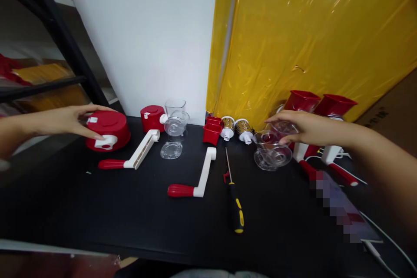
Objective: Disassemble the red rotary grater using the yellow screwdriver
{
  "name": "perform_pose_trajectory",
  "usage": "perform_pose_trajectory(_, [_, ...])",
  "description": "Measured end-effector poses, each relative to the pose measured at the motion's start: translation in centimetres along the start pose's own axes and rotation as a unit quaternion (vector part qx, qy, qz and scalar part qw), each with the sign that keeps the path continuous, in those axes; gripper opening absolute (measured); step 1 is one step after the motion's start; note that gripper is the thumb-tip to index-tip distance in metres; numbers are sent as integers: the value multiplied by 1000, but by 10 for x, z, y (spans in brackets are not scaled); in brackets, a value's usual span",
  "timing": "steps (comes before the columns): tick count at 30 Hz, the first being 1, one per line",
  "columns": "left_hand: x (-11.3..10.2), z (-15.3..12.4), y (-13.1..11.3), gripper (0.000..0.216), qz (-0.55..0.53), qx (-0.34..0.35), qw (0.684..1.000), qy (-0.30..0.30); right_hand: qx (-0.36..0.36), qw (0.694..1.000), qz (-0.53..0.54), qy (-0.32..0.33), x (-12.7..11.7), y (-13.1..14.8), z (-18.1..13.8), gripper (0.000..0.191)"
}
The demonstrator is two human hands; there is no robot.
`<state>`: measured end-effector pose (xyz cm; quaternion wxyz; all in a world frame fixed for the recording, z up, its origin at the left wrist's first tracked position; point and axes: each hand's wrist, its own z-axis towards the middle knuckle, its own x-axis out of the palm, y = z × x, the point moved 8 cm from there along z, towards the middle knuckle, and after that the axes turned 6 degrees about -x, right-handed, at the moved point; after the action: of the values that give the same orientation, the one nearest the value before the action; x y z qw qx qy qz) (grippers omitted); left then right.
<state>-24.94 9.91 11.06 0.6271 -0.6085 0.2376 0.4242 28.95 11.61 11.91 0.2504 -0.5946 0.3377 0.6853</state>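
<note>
My left hand [70,120] reaches in from the left and its fingers rest on the rim of a round red base [107,130] with a white latch, on the black table [130,217]. My right hand [301,127] comes in from the right, fingers curled over the top of a clear plastic funnel-shaped part [272,152]. Two white cranks with red handles lie between the hands, one [132,158] near the red base, the other [195,182] at the centre. A screwdriver [233,197] with a black and yellow handle lies beside it.
At the back stand a red housing [152,117], clear plastic pieces [176,122], a small red box [212,131] and two metal drums [236,129]. Two assembled red and white grinders [321,108] stand at the right before yellow film. A black shelf frame [61,39] rises at the left.
</note>
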Motion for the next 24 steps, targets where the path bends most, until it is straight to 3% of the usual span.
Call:
perform_pose_trajectory(3, [21,11,11,83,1,-3,997,81,2,1000,-6,5,3,0,1,56])
perform_pose_trajectory(10, [48,37,32,73,-60,7,991,123,15,1000,3,20,11,1,-1,54])
perform_pose_trajectory(12, [52,44,36,73,-67,19,982,173,29,999,7,34,13,2,-1,56])
perform_pose_trajectory(15, [60,47,38,104,-38,47,948,312,49,997,11,58,17,5,0,57])
perform_pose_trajectory(17, [60,49,38,122,-10,69,934,350,47,997,11,65,18,7,2,57])
perform_pose_trajectory(24, [69,45,37,107,9,76,913,401,36,998,8,59,22,4,3,53])
